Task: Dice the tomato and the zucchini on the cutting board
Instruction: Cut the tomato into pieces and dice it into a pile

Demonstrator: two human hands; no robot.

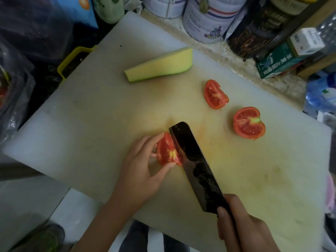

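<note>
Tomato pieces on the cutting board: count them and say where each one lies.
3. One tomato piece is pinched in the left hand against the knife; a wedge lies mid-board; a half lies cut face up, right of it. The blade may hide slices.

Hidden and cut-off parts at the cutting board

The knife handle is fully covered by the right hand [241,228], whose wrist is cut off by the bottom edge. The right side of the held tomato piece [168,151] is hidden behind the dark blade [196,166]. The near right corner of the cutting board [91,124] is lost past the frame, and the container labels [207,20] behind are too blurred to be read.
</note>
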